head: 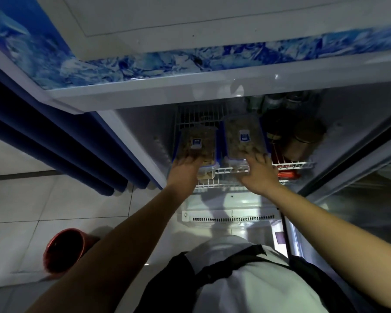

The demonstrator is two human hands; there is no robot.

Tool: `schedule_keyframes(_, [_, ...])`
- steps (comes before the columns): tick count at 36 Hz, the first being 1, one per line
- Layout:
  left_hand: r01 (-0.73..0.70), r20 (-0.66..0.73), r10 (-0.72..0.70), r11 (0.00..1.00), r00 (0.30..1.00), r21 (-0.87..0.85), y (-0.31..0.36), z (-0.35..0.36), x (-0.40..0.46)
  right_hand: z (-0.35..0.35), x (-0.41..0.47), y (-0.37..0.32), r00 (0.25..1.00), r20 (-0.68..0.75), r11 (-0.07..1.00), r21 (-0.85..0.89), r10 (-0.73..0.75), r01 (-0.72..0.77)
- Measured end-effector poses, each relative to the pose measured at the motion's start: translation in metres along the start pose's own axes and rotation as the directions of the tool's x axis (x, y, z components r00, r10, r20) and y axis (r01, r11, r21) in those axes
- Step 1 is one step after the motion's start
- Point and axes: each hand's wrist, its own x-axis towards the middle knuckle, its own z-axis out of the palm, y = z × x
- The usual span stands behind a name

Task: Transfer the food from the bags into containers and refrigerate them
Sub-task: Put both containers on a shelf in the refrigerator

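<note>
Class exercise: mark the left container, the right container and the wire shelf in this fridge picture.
left container (198, 141), head view: on its clear lid.
right container (240, 132), head view: on its clear lid.
wire shelf (296, 164), head view: on its white front rail.

A dim room seen from above, looking steeply down. The floor (20, 206) is laid with large pale glossy tiles divided by thin dark grout lines. Dark blue curtains (61, 141) hang in heavy vertical folds at the left, their hems reaching almost to the tiles. A red bucket (64, 250) stands on the floor near the curtains, its inside in shadow. Across the top runs a white panel with a recessed rectangular outline, edged by a band (212, 61) printed with blue and white ice. Light is low and cool, brightest on the tiles.
</note>
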Motion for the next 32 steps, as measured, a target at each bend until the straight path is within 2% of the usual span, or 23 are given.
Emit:
schedule_keyframes(3, [0.034, 0.014, -0.034, 0.999, 0.999, -0.004, -0.002, 0.004, 0.017, 0.002, 0.006, 0.013, 0.993, 0.114, 0.992, -0.127, 0.032, -0.017])
schedule_keyframes(6, [0.018, 0.083, -0.024, 0.997, 0.996, 0.081, -0.002, 0.011, 0.03, 0.006, 0.004, 0.017, 0.993, 0.117, 0.977, -0.214, 0.029, -0.003])
schedule_keyframes(13, [0.087, 0.228, -0.13, 0.978, 0.965, 0.19, 0.001, 0.036, 0.019, 0.008, 0.005, 0.014, 0.992, 0.119, 0.98, -0.198, 0.046, -0.021])
schedule_keyframes(17, [0.087, 0.168, -0.109, 0.987, 0.98, 0.134, 0.004, 0.046, 0.007, 0.008, 0.007, 0.016, 0.992, 0.118, 0.982, -0.187, 0.044, -0.022])
schedule_keyframes(25, [0.137, 0.166, -0.13, 0.99, 0.977, -0.029, 0.012, 0.038, 0.008, 0.012, 0.006, 0.011, 0.992, 0.106, 0.986, -0.163, 0.062, -0.045])
schedule_keyframes(32, [0.15, 0.16, -0.136, 0.986, 0.978, -0.079, 0.017, 0.044, 0.009, 0.018, 0.006, 0.008, 0.991, 0.113, 0.988, -0.144, 0.074, -0.057])
